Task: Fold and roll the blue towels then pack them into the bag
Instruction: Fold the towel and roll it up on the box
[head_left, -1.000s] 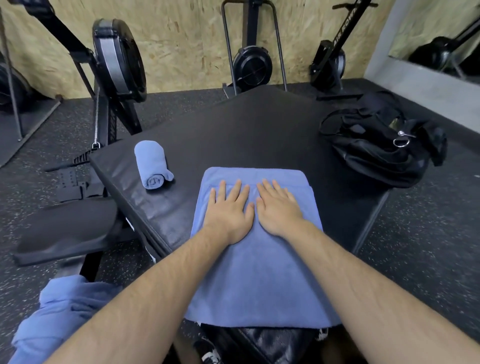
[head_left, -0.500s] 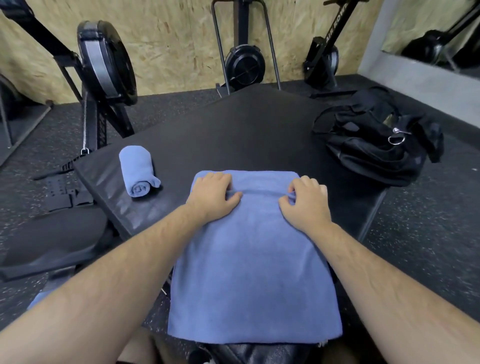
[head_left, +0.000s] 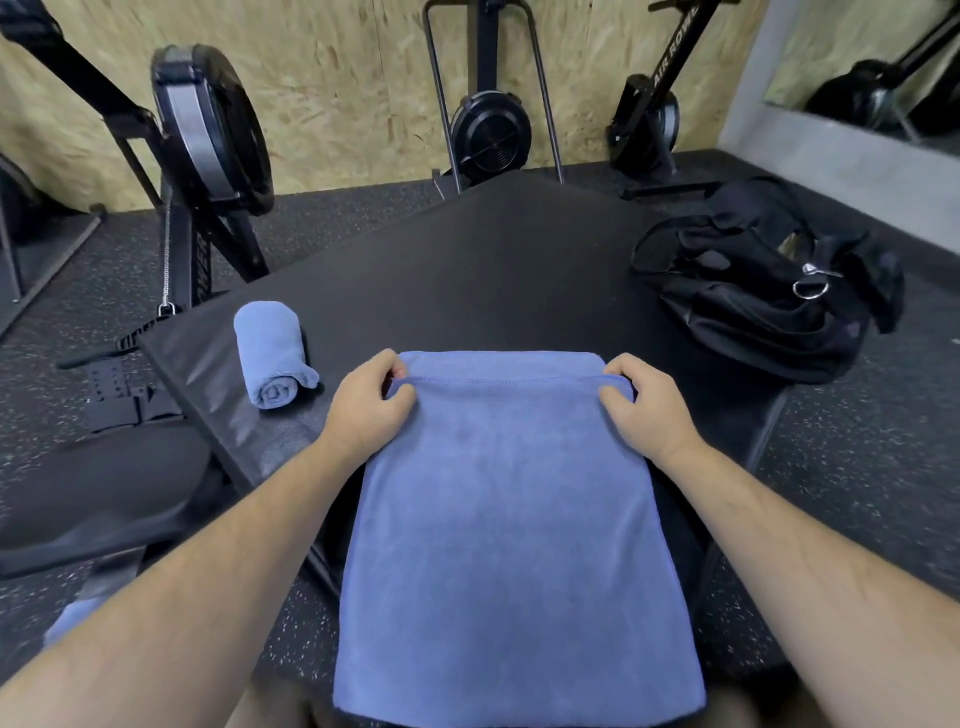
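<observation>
A folded blue towel (head_left: 509, 519) lies lengthwise on the black padded box (head_left: 493, 270), its near end hanging over the front edge. My left hand (head_left: 366, 402) pinches the towel's far left corner and my right hand (head_left: 647, 405) pinches its far right corner, with the far edge turned over into a small fold between them. A rolled blue towel (head_left: 272, 358) rests on the box to the left. The black bag (head_left: 769, 291) sits slumped on the box's right corner.
Black rowing and ski machines (head_left: 208, 135) stand along the chipboard wall behind and left of the box. A black seat pad (head_left: 98, 493) is at the lower left, with more blue cloth (head_left: 72, 621) on the speckled floor. A mirror (head_left: 872, 67) hangs at the upper right.
Both hands went from lying flat at the towel's middle to its far corners, where they gripped the edge and turned it over toward me.
</observation>
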